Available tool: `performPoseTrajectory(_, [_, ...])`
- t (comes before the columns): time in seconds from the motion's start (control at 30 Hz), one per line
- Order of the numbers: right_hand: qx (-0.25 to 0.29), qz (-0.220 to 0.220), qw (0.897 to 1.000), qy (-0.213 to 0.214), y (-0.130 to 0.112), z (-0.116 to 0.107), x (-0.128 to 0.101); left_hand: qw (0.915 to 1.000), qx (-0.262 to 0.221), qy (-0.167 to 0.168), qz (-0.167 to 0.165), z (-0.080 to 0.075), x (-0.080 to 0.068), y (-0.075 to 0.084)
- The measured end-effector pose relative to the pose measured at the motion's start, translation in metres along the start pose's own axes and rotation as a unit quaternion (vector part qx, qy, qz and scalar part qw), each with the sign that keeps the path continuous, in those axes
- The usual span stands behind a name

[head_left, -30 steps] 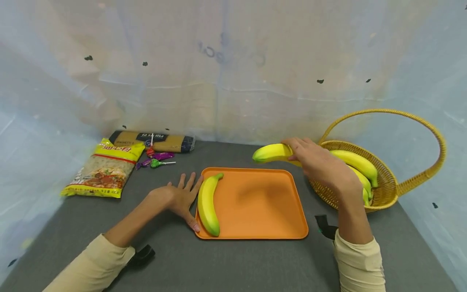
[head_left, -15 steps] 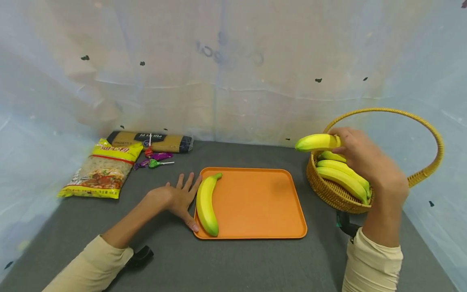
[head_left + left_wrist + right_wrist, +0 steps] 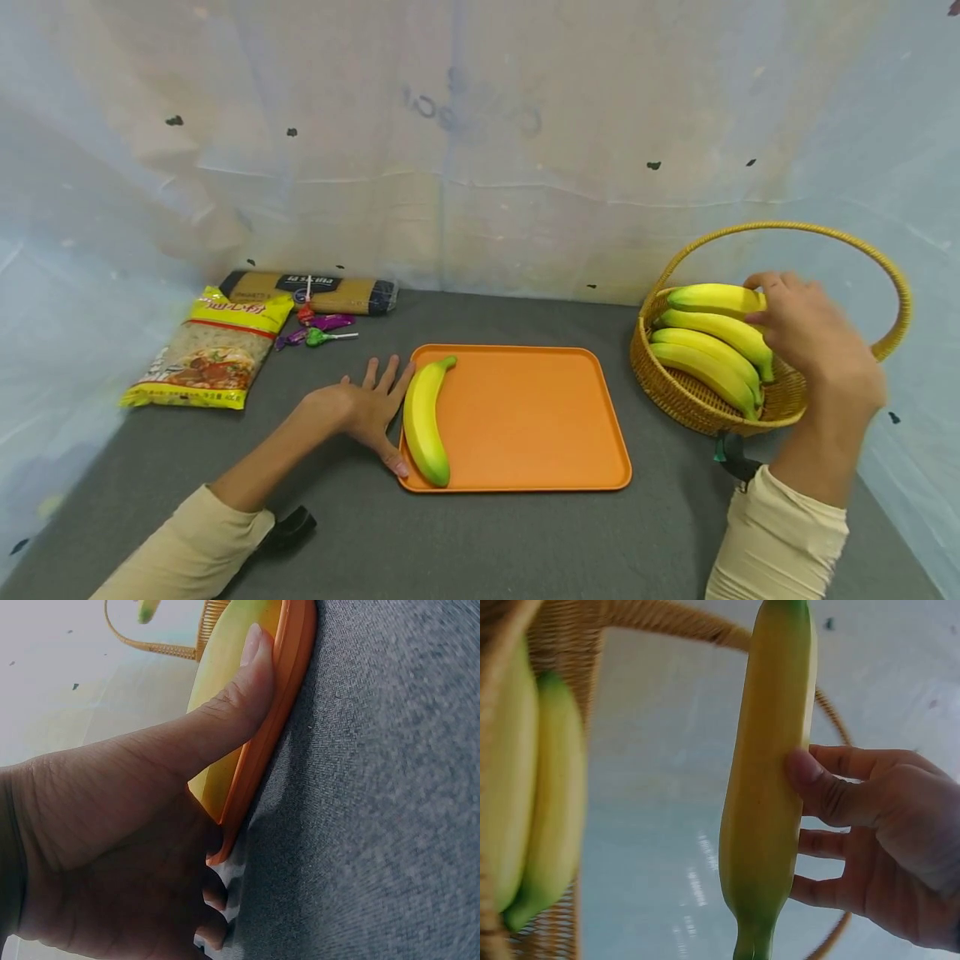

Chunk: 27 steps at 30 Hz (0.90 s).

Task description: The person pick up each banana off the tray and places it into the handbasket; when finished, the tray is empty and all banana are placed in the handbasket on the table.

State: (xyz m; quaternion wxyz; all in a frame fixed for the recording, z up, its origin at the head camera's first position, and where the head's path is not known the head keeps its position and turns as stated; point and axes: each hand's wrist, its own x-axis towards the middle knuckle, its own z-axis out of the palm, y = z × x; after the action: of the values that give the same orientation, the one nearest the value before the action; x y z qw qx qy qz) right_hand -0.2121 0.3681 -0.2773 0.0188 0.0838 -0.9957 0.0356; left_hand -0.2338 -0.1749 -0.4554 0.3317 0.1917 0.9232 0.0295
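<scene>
The banana [image 3: 708, 298] in the right hand [image 3: 813, 346] is over the wicker basket [image 3: 787, 398], level with its far rim and just above the three bananas already lying there. The wrist view shows the thumb and fingers curled round its middle [image 3: 769, 787], so the grip is firm and the fruit is not yet set down. By the look of it, this is the placing step: the banana is being carried into the basket. The next move would call for lowering it beside the others, under the arch of the handle [image 3: 780, 229], and only then loosening the fingers.

The left hand [image 3: 367, 408] lies flat on the counter [image 3: 480, 533], fingers spread and straight, with the thumb pressed along the edge of the orange tray [image 3: 525, 417]. One more banana [image 3: 423, 421] lies on the tray's left side, touching that thumb.

A second ago the held banana was over the tray's far right corner; half a second ago it was at the basket's near rim. The left hand and the tray's banana have not moved. A rice bag [image 3: 213, 350], a pasta packet [image 3: 311, 290] and sweets [image 3: 318, 327] lie at the far left.
</scene>
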Motion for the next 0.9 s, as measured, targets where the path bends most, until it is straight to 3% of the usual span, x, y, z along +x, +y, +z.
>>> performPoseTrajectory(0.13, [0.007,-0.001,0.999,-0.043,0.015,0.015,0.011,1.0,-0.001,0.002,-0.001,-0.001,0.0,0.0])
performPoseTrajectory(0.27, [0.053,0.005,0.994,-0.094,0.029,0.033,0.022,1.0,-0.001,0.003,-0.004,-0.002,-0.002,0.001])
performPoseTrajectory(0.5, [0.066,-0.007,0.992,-0.104,0.042,0.055,0.029,1.0,-0.004,0.0,-0.006,-0.004,-0.008,0.005])
performPoseTrajectory(0.73, [0.084,0.032,0.987,-0.135,0.043,0.061,0.029,1.0,-0.002,0.005,-0.001,-0.002,-0.004,0.003])
performPoseTrajectory(0.9, [0.07,0.027,0.987,-0.139,0.045,0.063,0.029,1.0,-0.004,-0.002,-0.004,0.0,-0.001,0.001])
